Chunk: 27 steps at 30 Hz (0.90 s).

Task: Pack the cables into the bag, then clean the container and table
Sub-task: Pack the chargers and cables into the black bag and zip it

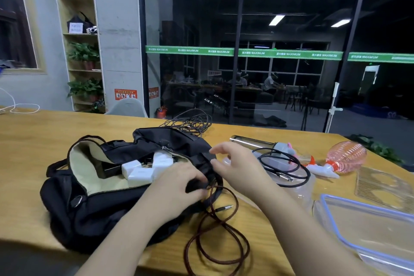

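My left hand (179, 182) is down on the right end of the black bag (94, 204), fingers curled around the dark fabric/strap at the zip opening, pinching it along w/ what looks like the top of the reddish-brown braided cable (215, 237). It's blurry there, so can't tell 100% if the cable itself is in the grip. The rest of that cable loops off the bag onto the wooden table (33, 152) toward me, plug end lying free just beside the bag. My right hand (235, 163) hovers just right of the bag's opening, fingers spread and loosely bent, holding nothing afaict. The bag lies on its side, unzipped, beige lining showing, w/ a few white chargers (145, 167) and something dark inside. Behind the bag there's a tangle of thin black cables (190, 122) on the table. A black cable (284, 169) sits coiled to the right of my right hand, near a metal bottle (251, 141) lying flat. Further right is a pink spray bottle (342, 159), also on its side. The clear container (367, 226) w/ the blue-ish rim is at the near right corner.
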Available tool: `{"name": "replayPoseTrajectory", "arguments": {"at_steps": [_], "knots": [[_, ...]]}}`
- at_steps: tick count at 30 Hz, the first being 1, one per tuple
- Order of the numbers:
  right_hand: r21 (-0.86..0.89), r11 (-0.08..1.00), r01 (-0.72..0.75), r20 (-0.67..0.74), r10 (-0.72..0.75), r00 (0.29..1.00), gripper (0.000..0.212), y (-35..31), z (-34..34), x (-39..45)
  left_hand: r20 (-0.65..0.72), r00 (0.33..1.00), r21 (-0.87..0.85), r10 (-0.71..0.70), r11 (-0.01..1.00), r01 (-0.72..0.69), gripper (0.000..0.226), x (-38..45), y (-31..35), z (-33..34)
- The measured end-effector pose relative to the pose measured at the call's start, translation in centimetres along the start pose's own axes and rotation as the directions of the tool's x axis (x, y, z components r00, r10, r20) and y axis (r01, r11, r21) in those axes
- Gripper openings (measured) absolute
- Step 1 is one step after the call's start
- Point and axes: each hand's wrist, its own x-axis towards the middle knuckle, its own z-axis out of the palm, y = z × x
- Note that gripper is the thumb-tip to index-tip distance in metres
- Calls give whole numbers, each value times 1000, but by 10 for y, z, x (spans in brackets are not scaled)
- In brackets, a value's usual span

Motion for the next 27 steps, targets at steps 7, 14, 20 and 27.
{"name": "replayPoseTrajectory", "arguments": {"at_steps": [7, 14, 20, 27], "knots": [[-61, 993, -106, -159, 95, 983, 28, 31, -10, -25, 279, 955, 183, -97, 982, 46, 66, -13, 24, 21], [-103, 973, -208, -213, 183, 960, 32, 46, -12, -30, 315, 931, 261, -185, 960, 102, 51, -18, 23, 31], [-254, 872, -418, -158, 389, 908, 28, 55, -23, -23, 242, 957, 187, -158, 976, 114, 9, -22, 24, 32], [-403, 779, -480, -132, 469, 873, 38, 56, -21, -12, 266, 961, 239, -71, 971, 5, 7, -20, 29, 30]]}}
